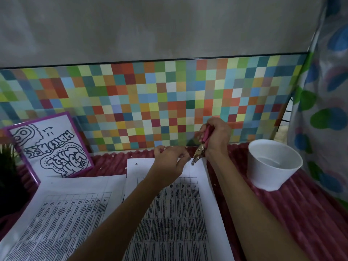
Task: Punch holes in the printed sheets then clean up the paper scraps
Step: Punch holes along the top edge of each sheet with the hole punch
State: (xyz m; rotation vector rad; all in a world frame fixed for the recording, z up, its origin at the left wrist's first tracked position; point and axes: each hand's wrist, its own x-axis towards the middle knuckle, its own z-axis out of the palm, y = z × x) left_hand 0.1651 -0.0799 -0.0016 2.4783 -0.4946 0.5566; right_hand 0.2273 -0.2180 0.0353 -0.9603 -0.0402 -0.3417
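A printed sheet (pixel 180 213) with a table of text lies in front of me on a pink ribbed cloth (pixel 293 210). One punched hole shows near its far left corner. My right hand (pixel 216 136) grips a pink-handled hole punch (pixel 200 147), its metal jaws over the sheet's far right corner. My left hand (pixel 169 162) holds the sheet's far edge beside the jaws, fingers curled on the paper. A second printed sheet (pixel 62 215) lies to the left. Small white paper dots (pixel 100 168) are scattered on the cloth.
A white cup (pixel 273 164) stands at the right on the cloth. A purple-framed drawing (pixel 50 146) leans against the multicoloured checkered wall panel (pixel 150 102) at the left. A dark plant (pixel 7 166) sits at the far left edge. A patterned curtain (pixel 323 91) hangs at the right.
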